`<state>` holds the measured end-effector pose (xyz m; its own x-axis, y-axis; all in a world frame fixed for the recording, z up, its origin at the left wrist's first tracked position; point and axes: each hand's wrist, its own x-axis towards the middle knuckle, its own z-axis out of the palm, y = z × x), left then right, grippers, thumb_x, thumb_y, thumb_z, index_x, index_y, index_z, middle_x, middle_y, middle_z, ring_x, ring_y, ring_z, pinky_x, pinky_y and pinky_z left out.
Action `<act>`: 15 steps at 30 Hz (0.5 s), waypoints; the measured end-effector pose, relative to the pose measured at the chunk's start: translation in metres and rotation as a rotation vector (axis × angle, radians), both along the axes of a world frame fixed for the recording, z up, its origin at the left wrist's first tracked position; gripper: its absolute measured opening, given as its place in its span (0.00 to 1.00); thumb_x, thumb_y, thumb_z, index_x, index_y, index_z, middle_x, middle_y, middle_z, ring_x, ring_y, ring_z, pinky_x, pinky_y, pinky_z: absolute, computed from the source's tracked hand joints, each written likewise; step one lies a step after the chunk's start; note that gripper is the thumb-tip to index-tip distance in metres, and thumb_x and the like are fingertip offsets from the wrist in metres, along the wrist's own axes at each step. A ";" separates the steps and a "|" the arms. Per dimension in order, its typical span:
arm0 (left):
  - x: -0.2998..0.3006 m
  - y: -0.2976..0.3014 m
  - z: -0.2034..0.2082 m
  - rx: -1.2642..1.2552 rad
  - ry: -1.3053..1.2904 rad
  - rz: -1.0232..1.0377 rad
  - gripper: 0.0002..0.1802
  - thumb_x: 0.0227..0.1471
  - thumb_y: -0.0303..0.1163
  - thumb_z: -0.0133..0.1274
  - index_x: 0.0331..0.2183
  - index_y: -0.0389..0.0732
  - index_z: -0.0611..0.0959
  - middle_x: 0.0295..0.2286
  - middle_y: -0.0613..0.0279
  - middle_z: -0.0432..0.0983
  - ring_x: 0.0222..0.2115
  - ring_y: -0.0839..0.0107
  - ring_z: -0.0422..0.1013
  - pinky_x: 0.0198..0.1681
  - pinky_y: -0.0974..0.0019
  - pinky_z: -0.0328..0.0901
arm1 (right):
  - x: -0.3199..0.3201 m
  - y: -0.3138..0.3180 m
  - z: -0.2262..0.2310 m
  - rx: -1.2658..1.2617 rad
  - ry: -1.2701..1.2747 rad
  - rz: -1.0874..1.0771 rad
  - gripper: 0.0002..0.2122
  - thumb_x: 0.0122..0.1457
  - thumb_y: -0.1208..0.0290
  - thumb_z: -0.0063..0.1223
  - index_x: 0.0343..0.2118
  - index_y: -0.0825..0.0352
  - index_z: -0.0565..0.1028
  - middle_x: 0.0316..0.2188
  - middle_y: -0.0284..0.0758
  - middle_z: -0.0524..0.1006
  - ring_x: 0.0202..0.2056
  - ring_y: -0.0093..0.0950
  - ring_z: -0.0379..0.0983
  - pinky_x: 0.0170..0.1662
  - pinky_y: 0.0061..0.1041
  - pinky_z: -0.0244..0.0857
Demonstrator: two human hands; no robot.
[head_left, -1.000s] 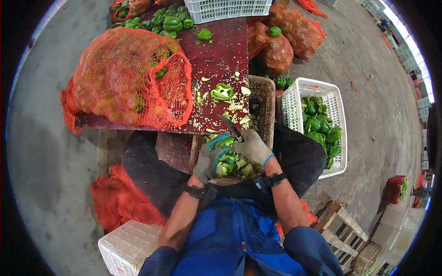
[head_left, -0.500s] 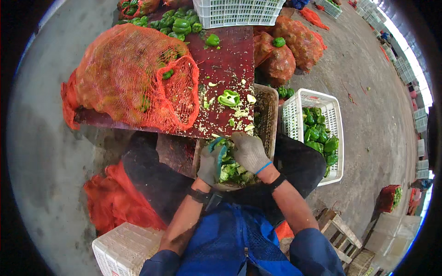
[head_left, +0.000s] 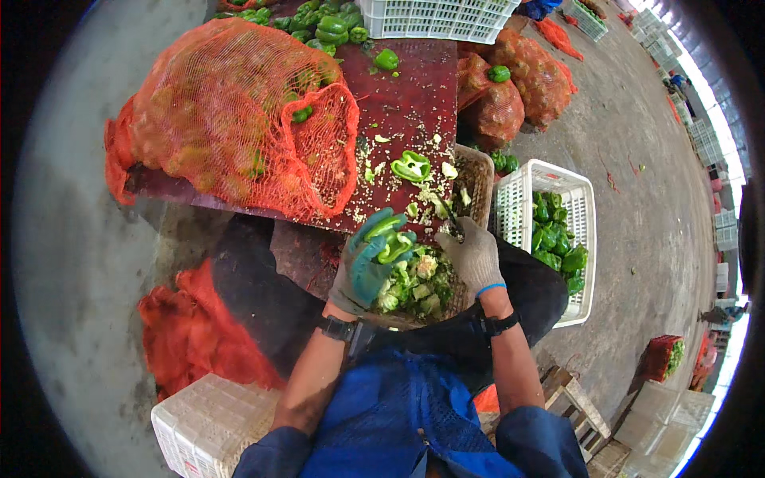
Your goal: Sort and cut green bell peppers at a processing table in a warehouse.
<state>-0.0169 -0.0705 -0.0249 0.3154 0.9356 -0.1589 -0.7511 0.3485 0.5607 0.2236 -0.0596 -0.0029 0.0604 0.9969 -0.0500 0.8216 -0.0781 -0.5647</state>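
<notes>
My left hand, in a grey glove with green coating, is closed around a cut, hollowed green bell pepper. In my right hand, gloved in grey, is a small dark knife pointing toward the table, with a pale scrap of pepper beside its blade. Below both hands a crate between my legs holds pepper cores and trimmings. Beyond them, an opened green pepper half lies on the red table among scattered seeds and scraps.
A big red mesh sack of peppers covers the table's left. Whole peppers lie by a white crate at the back. To my right stands a white crate of green peppers, with filled sacks behind it.
My hands have moved apart. The left now shows the opened pepper in its fingers; the right has shifted rightward, bringing the knife into sight. The whole view has shifted slightly.
</notes>
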 end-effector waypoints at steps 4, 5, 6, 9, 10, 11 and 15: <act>-0.004 0.025 0.000 0.242 0.342 0.250 0.36 0.58 0.33 0.61 0.66 0.39 0.73 0.60 0.51 0.75 0.58 0.52 0.75 0.62 0.49 0.71 | -0.003 0.031 -0.006 0.169 0.013 -0.063 0.13 0.59 0.63 0.68 0.35 0.69 0.80 0.26 0.49 0.81 0.30 0.49 0.81 0.34 0.43 0.72; -0.003 0.037 0.000 0.504 0.951 0.336 0.35 0.56 0.30 0.60 0.65 0.39 0.73 0.59 0.49 0.75 0.56 0.49 0.75 0.62 0.48 0.71 | -0.003 0.040 -0.008 0.265 0.037 -0.089 0.12 0.59 0.63 0.68 0.32 0.68 0.80 0.25 0.48 0.80 0.29 0.48 0.80 0.32 0.43 0.71; -0.009 0.043 0.001 0.760 1.582 0.414 0.35 0.55 0.27 0.60 0.64 0.39 0.74 0.58 0.48 0.75 0.55 0.45 0.75 0.62 0.48 0.70 | -0.015 0.054 0.004 0.311 0.084 -0.095 0.14 0.59 0.62 0.66 0.28 0.69 0.76 0.23 0.50 0.76 0.28 0.52 0.76 0.33 0.45 0.69; -0.019 0.052 -0.040 0.646 1.495 0.283 0.33 0.53 0.21 0.58 0.62 0.37 0.76 0.55 0.45 0.74 0.52 0.47 0.75 0.59 0.50 0.71 | -0.032 0.095 0.004 0.517 0.070 -0.007 0.11 0.58 0.66 0.65 0.30 0.69 0.77 0.27 0.49 0.78 0.29 0.50 0.77 0.34 0.45 0.69; -0.020 0.054 -0.044 0.654 1.499 0.286 0.33 0.53 0.21 0.58 0.62 0.37 0.76 0.55 0.45 0.74 0.52 0.47 0.75 0.59 0.50 0.71 | -0.038 0.108 0.000 0.416 0.122 -0.048 0.11 0.57 0.66 0.65 0.33 0.69 0.78 0.29 0.48 0.79 0.31 0.50 0.78 0.36 0.46 0.71; -0.017 0.053 -0.043 0.503 1.277 0.282 0.32 0.54 0.22 0.56 0.62 0.37 0.76 0.54 0.48 0.75 0.52 0.52 0.76 0.57 0.53 0.72 | -0.036 0.120 -0.009 0.346 0.048 -0.058 0.13 0.57 0.64 0.67 0.34 0.69 0.78 0.29 0.47 0.80 0.34 0.50 0.79 0.39 0.47 0.72; -0.015 0.043 -0.038 0.167 0.647 0.351 0.26 0.65 0.24 0.50 0.63 0.37 0.75 0.55 0.58 0.78 0.50 0.71 0.75 0.50 0.66 0.72 | -0.040 0.152 -0.034 0.030 0.018 0.017 0.18 0.61 0.63 0.66 0.50 0.69 0.82 0.38 0.50 0.85 0.40 0.46 0.83 0.43 0.43 0.77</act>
<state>-0.0316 -0.0278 -0.0628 -0.1139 0.9918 -0.0583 -0.3049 0.0209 0.9521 0.1831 0.0927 -0.0374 0.0430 0.9989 -0.0208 0.8122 -0.0471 -0.5815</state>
